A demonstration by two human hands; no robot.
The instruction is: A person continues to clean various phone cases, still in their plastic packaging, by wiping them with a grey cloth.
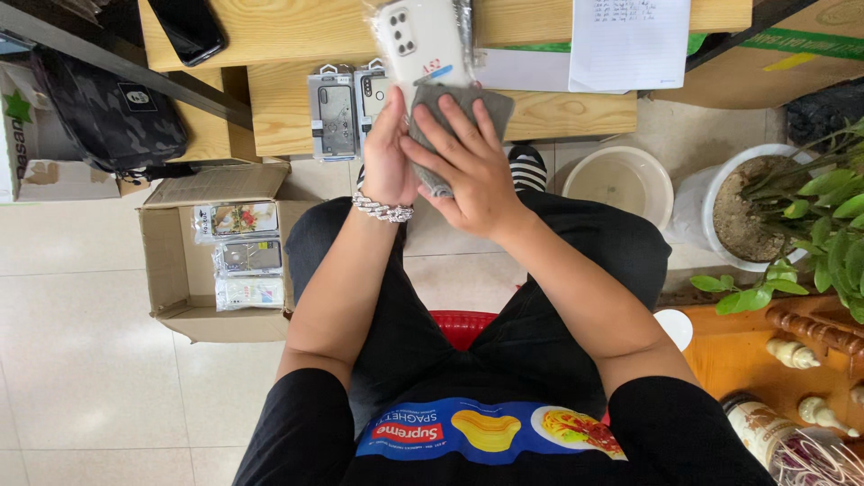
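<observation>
From the head view, my left hand [385, 148] grips a white phone case [421, 43] in its clear wrapper, fingers clamped along its edge, raised over the wooden tabletop [576, 115]. My right hand [472, 166] presses a grey cloth [459, 112] against the case's lower half, fingers spread flat. Packaged cases [346, 110] stand just behind; more fill the cardboard box [171, 261] on the floor.
</observation>
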